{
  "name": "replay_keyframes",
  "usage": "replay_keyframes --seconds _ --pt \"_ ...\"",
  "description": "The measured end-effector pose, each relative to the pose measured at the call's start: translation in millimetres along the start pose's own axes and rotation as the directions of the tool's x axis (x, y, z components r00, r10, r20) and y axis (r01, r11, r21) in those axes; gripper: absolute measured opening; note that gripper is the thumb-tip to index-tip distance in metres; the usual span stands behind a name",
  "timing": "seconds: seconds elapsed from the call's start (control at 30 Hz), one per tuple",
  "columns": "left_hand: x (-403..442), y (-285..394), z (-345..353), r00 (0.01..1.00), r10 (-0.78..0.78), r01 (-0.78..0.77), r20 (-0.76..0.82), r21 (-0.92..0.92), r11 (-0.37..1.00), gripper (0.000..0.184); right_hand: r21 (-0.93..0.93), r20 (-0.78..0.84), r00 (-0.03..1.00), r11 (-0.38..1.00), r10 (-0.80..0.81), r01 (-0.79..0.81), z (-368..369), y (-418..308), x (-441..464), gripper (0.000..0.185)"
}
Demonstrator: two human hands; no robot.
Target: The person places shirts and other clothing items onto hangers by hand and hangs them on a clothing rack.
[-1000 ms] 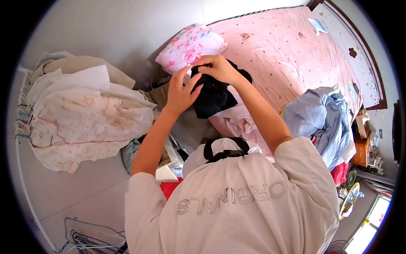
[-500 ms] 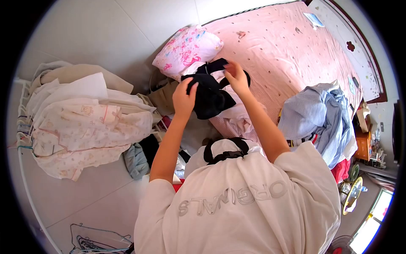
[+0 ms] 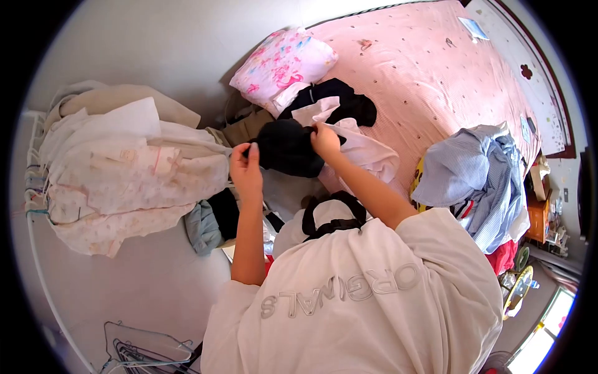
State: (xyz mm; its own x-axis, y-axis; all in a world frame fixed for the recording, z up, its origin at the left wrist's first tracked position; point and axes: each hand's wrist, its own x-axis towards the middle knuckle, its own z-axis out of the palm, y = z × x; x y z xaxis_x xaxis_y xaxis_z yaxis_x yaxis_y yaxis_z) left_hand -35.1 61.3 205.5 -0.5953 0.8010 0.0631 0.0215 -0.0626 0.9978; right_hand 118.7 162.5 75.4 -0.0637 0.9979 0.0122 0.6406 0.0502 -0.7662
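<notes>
A piece of black cloth [image 3: 288, 148], perhaps a garment, is stretched between my two hands in front of the bed's near edge. My left hand [image 3: 246, 168] pinches its left end, thumb up. At the right end, my right hand [image 3: 325, 141] has its fingers closed on the fabric. The cloth bunches and sags in the middle, so its exact kind is unclear. Just beyond it, another black garment [image 3: 358, 107] lies on the bed, with a pale pink garment [image 3: 370, 153] spread beside and partly under it.
Light-coloured clothes [image 3: 131, 168] hang on a white rack [image 3: 34, 249] at left. A floral pillow [image 3: 283, 65] rests on the pink bed [image 3: 411, 68]. Blue striped clothing [image 3: 476, 171] is heaped at right. Several bare hangers [image 3: 149, 355] are at lower left.
Both hands have moved left and toward me with the black cloth, away from the bed. The other black garment and the pink one now show more fully on the bed.
</notes>
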Motion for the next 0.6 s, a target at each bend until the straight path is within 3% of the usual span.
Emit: replay_keyframes --seconds 0.07,0.17,0.27,0.3,0.37,0.4,0.53,0.6 --pt "-1 7 -18 0.994 -0.089 0.085 -0.066 -0.068 0.994 0.015 -0.005 0.005 0.997 0.997 -0.083 0.083 2 4 0 0.019" --pt "-8 14 -30 0.998 -0.055 0.051 -0.039 -0.094 0.994 0.019 0.053 0.04 0.988 0.988 -0.146 0.144 4 -2 -1 0.022" --pt "-5 -8 -45 0.993 0.085 -0.092 -0.083 -0.083 0.992 0.027 0.313 -0.054 0.999 0.95 0.006 0.011 11 -15 7 0.025" --pt "-3 -17 -54 0.985 0.136 -0.125 -0.107 0.101 0.987 0.029 0.485 -0.11 0.994 0.874 0.017 0.039 13 -19 9 0.023" --pt "2 -31 -71 0.962 0.246 -0.169 -0.117 0.454 0.875 0.032 0.511 -0.109 0.985 0.843 -0.131 0.168 6 -29 13 0.022" --pt "2 -29 -72 0.964 0.235 -0.138 -0.122 0.523 0.841 0.034 0.523 -0.111 0.973 0.82 -0.204 0.231 -2 -37 14 0.021" --pt "3 -16 -77 0.972 0.173 0.01 -0.156 0.768 0.64 0.035 0.179 0.224 0.857 0.884 -0.464 0.431 -57 -79 6 0.027" --pt "6 -19 -83 0.971 0.169 0.052 -0.171 0.836 0.547 0.035 0.129 0.279 0.82 0.866 -0.5 0.484 -65 -86 5 0.032"
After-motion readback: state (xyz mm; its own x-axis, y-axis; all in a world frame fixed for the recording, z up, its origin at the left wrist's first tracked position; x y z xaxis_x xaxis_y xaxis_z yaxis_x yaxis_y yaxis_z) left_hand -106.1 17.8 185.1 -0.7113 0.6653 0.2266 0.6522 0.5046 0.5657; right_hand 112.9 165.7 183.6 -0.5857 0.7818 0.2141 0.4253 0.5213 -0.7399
